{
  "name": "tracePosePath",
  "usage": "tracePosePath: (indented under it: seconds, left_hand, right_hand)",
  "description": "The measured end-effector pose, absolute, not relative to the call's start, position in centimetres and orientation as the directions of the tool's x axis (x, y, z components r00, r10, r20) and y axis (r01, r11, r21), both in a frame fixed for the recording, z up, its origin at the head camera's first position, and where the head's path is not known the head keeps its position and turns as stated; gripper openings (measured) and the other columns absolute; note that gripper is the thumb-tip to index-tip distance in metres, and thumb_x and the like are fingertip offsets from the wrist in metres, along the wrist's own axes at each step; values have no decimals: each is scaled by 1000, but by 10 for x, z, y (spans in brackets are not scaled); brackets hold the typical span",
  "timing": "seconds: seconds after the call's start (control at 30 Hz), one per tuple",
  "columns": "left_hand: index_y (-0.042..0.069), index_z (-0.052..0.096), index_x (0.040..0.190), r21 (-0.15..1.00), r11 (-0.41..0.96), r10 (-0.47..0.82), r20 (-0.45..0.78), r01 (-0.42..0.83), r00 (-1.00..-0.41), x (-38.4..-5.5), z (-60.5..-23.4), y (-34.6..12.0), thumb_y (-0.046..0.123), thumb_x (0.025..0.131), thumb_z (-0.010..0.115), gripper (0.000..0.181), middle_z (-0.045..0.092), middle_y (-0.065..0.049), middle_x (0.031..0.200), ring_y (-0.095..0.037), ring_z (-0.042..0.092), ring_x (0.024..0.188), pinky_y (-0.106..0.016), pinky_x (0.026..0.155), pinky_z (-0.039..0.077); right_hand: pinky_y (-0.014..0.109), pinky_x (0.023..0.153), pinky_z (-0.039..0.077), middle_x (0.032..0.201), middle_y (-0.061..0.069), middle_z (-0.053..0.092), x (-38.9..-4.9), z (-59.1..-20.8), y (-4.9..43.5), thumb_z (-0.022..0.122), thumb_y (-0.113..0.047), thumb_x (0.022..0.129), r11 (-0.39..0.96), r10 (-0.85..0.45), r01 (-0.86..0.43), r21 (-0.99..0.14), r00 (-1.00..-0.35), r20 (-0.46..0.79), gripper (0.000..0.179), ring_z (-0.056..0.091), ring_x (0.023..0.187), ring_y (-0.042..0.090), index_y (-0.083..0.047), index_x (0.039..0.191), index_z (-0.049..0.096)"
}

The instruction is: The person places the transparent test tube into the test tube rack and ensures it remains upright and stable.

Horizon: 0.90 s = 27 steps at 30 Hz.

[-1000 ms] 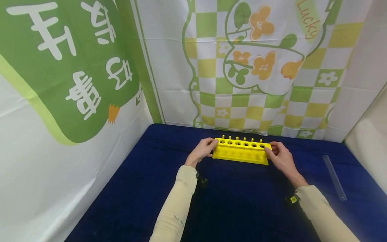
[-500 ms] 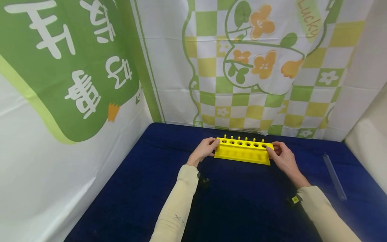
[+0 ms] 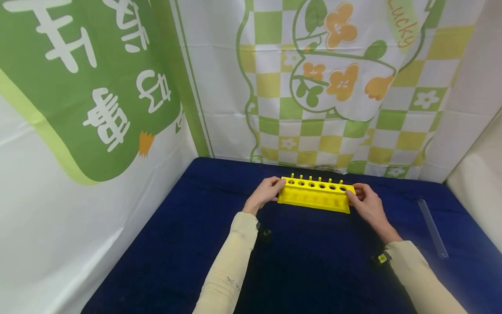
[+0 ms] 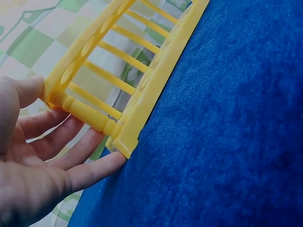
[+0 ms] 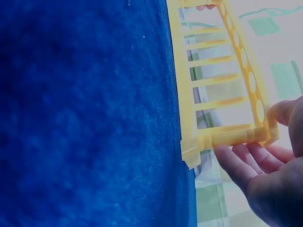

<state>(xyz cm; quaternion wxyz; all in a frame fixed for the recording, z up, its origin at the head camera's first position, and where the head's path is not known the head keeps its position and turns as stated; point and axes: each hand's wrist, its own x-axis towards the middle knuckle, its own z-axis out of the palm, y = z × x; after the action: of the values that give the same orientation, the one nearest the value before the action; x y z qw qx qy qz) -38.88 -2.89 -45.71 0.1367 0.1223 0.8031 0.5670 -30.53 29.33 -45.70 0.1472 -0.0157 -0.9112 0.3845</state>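
Observation:
A yellow test tube rack [image 3: 313, 199] stands upright near the back of the table, with a row of round holes along its top and short pegs behind. My left hand [image 3: 265, 192] grips its left end, and my right hand [image 3: 367, 206] grips the right end. In the left wrist view, the left thumb lies at the top plate's corner while fingers touch the end post [image 4: 87, 115] and base. The right wrist view shows the right thumb at the top plate and fingertips [image 5: 227, 153] under the other end post. No tubes show in the holes.
A clear flat strip [image 3: 432, 229], perhaps a ruler, lies at the right on the dark blue cloth [image 3: 313, 261]. Printed curtains [image 3: 274, 109] hang close behind the table's back edge, and another [image 3: 149, 196] hangs along the left side.
Both hands and the rack shifted slightly to the right between one second and half a second ago. Since then they have stayed nearly still, with the grip unchanged.

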Motion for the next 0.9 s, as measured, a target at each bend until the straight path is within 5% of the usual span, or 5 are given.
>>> tracePosePath:
  seconds: [0.23,0.9]
  left_hand:
    - [14,58,128,945,325,337,-88,28,-938,-387,-457,-29,47,100,50,44,61,-7,117,-22,59,107,-38,89,58]
    - [15,57,131,942,333,344,-89,33,-935,-385,-457,-29,48,101,49,46,60,-7,119,-22,59,111,-39,92,57]
  right_hand:
    - [39,76,61,120,27,56,-307,-456,296,53,-44,99,677,112,-88,-731,-969,220,64,60,102,36,5,138,43]
    - [42,77,61,119,28,57,-306,-446,312,47,-45,102,674,-15,-92,-733,-994,111,65,65,101,38,4,143,38]
